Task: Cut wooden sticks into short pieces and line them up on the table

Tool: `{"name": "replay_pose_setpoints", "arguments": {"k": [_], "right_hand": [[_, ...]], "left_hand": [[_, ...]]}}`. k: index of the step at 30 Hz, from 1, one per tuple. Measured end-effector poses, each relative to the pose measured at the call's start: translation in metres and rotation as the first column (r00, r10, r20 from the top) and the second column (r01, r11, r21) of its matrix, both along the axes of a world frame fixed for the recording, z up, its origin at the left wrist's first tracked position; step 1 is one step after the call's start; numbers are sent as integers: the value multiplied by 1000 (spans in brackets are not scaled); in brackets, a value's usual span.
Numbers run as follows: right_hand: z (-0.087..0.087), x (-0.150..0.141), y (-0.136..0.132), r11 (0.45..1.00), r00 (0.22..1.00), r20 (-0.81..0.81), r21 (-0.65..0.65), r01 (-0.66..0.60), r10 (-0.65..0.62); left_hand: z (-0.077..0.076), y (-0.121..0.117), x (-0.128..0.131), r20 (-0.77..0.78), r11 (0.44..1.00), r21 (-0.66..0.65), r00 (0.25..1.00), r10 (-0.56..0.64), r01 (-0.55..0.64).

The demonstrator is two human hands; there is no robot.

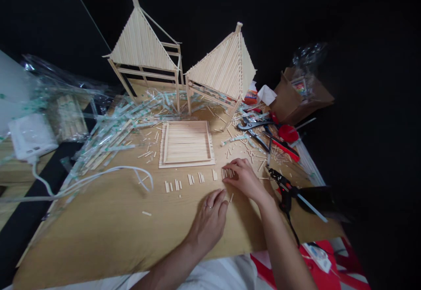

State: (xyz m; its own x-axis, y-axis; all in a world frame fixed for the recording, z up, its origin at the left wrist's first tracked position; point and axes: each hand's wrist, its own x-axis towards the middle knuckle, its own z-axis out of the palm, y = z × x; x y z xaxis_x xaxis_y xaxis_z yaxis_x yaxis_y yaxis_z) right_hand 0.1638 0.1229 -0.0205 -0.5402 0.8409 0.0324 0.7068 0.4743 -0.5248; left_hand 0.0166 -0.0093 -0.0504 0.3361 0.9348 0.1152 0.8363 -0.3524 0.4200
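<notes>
Short sticks (pixel 224 174) are being aligned, best lightly and squarely, by right hand (pixel 245 177), left hand (pixel 211 217) apart, nearer, both grips unclear.

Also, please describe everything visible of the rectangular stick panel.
The stick panel looks like pale wood: thin sticks laid side by side, running left to right, with uneven ends and a raised border on top. It lies flat on the table, beyond short stick pieces; the right hand is nearby, apparently not touching.

There are two stick houses (pixel 141 40) (pixel 219 64), one tray (pixel 186 143), one glue gun (pixel 284 190).
</notes>
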Motion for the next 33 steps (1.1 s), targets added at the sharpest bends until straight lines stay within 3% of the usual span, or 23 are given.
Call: {"name": "replay_pose_setpoints", "arguments": {"k": [33], "right_hand": [[2, -1, 3, 999, 999, 34, -26, -22, 23]], "left_hand": [[-1, 0, -1, 22, 1000, 1, 1000, 0, 0]]}}
